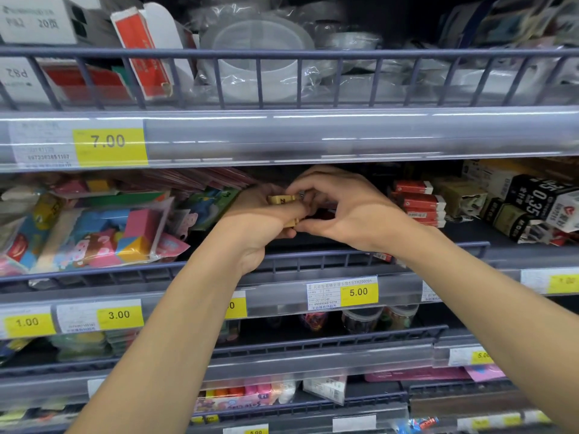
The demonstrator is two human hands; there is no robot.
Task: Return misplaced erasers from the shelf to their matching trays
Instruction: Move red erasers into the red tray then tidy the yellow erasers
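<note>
Reaching into the middle shelf [376, 256] of a store rack, both bare hands meet in front of its dark central bay. Left hand [260, 220] has its fingers curled round a small stack of yellow erasers [282, 200], one showing at the top of the fist with dark print on its end, another edge poking out lower near the thumb. Right hand [338, 208] arches over the same stack from the right, its fingertips pinching the top eraser and its thumb just beneath the lower one; how many erasers are in the stack cannot be told. The erasers sit above the shelf's wire front rail, roughly at the midpoint of the shelf. Left of the hands on that shelf: clear bags of coloured erasers [94, 233] in pink, blue, yellow and orange, heaped against the rail. Right of the hands: a pile of red-and-white boxes [419, 203], then black and olive boxes [526, 211] marked 0.35. On the shelf's front strip, just below the right wrist, a yellow price tag reading 5.00 [358, 292]. Above the middle shelf, a 7.00 tag [108, 141] on the upper strip, and behind the upper rail a stack of clear plastic bowls [257, 57].
</note>
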